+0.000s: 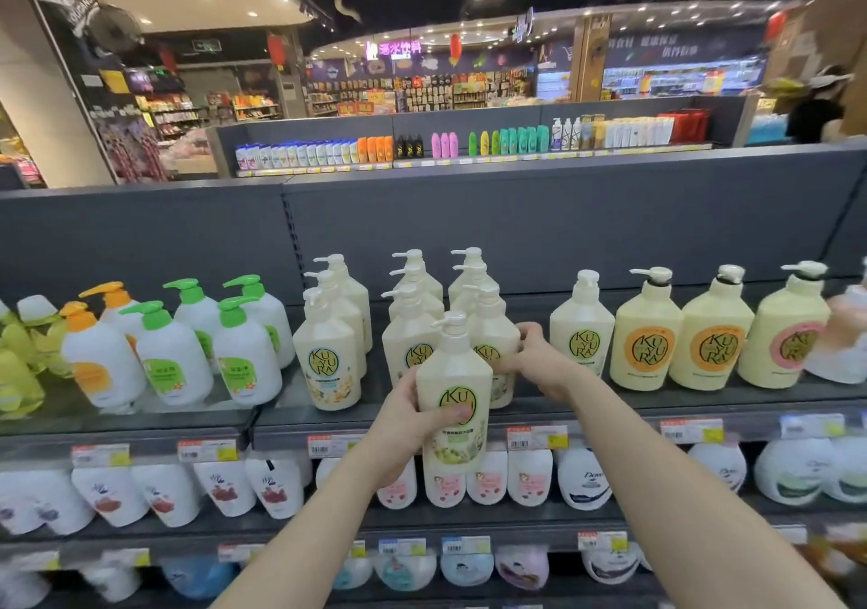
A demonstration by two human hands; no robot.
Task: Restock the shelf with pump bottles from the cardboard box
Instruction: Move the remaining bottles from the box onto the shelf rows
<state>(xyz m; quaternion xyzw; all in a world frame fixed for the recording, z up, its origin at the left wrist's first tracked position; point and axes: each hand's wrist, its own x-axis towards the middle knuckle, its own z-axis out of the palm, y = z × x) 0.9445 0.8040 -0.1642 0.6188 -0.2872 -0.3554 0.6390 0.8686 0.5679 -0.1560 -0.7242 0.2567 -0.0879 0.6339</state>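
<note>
My left hand (407, 413) grips a cream pump bottle with a green round label (454, 388), held upright in front of the top shelf's edge (586, 413). My right hand (535, 357) is wrapped around the side of the front bottle (492, 327) of a row of like cream bottles standing on that shelf. Two more rows of the same cream bottles (328, 350) stand to the left of it. The cardboard box is out of view.
White bottles with green and orange pumps (171, 355) stand at the left of the shelf. Cream bottles with orange and pink labels (650, 345) stand at the right. Refill pouches (262, 491) fill the lower shelves. A person (818, 111) stands far right behind the aisle.
</note>
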